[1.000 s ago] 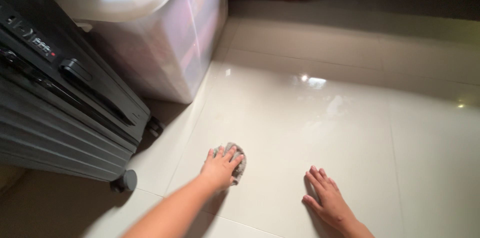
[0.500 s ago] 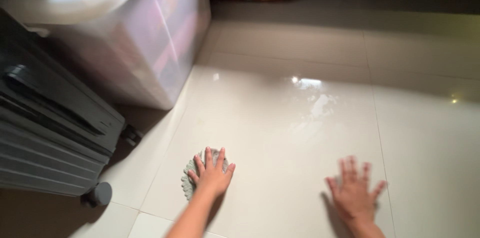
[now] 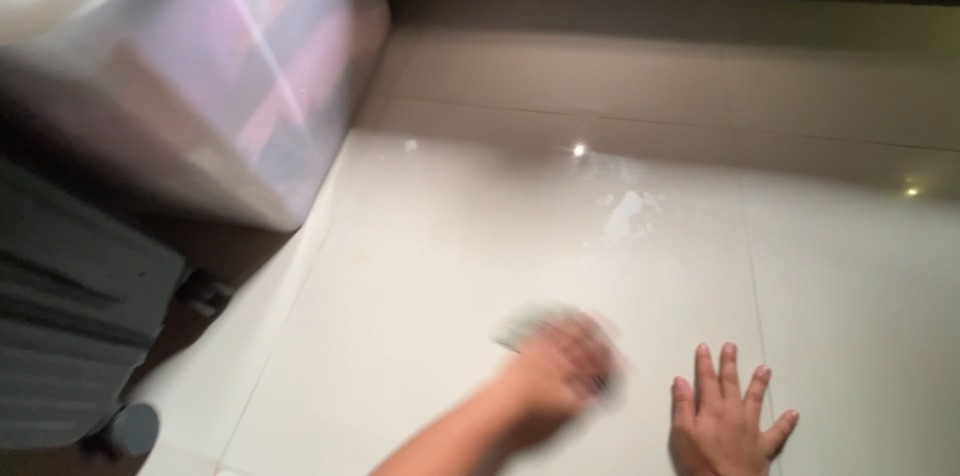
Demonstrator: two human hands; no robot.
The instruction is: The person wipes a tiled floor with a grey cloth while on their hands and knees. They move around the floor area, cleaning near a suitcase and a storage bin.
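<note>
A small greyish cloth [image 3: 530,324] lies on the pale tiled floor [image 3: 420,266], near its front edge, pressed under the blurred left hand [image 3: 560,371]. The right hand [image 3: 728,416] rests flat just beside, fingers spread, holding nothing. A clear plastic storage box [image 3: 200,66] and grey suitcase [image 3: 70,336] stand left.

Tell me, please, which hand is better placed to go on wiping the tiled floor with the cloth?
Left, most likely. The left hand lies on the cloth, blurred with motion, while the right hand rests flat and spread on the floor, holding nothing.
</note>
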